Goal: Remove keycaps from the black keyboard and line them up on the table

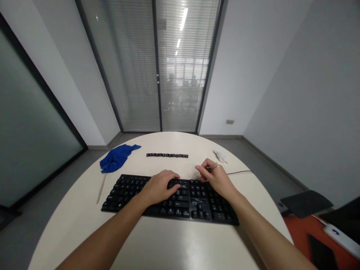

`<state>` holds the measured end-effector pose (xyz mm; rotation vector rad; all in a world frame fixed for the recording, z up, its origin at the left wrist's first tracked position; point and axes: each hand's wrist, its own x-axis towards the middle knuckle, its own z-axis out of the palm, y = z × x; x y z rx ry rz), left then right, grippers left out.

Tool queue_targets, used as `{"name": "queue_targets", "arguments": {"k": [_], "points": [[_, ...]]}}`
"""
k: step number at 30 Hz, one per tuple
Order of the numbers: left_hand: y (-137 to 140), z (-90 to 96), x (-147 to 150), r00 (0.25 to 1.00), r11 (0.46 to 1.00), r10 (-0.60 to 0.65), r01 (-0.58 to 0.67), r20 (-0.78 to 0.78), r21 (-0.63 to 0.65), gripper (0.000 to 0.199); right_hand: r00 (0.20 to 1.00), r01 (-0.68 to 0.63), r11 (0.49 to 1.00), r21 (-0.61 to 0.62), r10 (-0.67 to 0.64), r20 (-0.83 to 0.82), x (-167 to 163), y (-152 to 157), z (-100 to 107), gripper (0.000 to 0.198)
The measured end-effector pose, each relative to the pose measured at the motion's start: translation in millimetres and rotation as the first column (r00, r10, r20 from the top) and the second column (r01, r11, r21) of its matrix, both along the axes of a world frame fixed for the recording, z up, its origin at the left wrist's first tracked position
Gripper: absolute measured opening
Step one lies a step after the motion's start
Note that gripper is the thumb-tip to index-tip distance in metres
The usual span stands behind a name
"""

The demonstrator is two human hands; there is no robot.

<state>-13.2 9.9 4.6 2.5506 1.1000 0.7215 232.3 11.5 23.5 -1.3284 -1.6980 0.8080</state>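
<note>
the keyboard [182, 204] lies across the lower middle of the frame. the left hand [159, 188] rests on it, thumb spread from fingers; the right hand [218, 179], right of centre, pinches what looks like a thin tool [213, 167]. loose keycaps [167, 155] are already lined up mid-frame; most keys remain seated, so work seems partway.

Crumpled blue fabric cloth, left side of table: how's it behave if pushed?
Crumpled blue fabric cloth: probably floppy, given its loose folds. Likely bunches rather than rolls, since it lies in a heap. Probably not fragile: it looks like soft fabric.
</note>
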Motion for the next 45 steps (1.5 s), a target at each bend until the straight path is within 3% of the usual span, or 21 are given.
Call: {"name": "queue_targets", "arguments": {"k": [8,17,26,32,39,45], "points": [[0,-0.3,1,1.000,1.000,0.011,-0.011,-0.014,0.003,0.020,0.995,-0.095,0.996,0.005,0.095,-0.029,1,2,-10,0.035],[0,0.6,1,1.000,1.000,0.012,-0.012,-0.005,-0.003,0.019,0.994,-0.109,0.994,0.015,0.110,-0.027,0,2,-13,0.039],[0,1.4,1,1.000,1.000,0.009,-0.009,-0.003,-0.007,0.018,0.991,-0.132,0.990,-0.050,0.131,-0.027,-3,1,-15,0.033],[0,1.8,1,1.000,1.000,0.013,-0.013,-0.004,-0.010,0.018,0.986,-0.164,0.986,0.027,0.163,0.031,-3,-3,-10,0.024],[0,0.8,0,1.000,1.000,0.016,-0.016,-0.006,0.000,0.018,0.991,-0.087,0.992,0.087,0.077,0.112,3,0,-4,0.029],[0,0.9,1,1.000,1.000,0.013,-0.013,0.005,-0.003,0.018,0.984,-0.114,0.989,0.096,0.098,0.152,3,0,-6,0.030]]}}
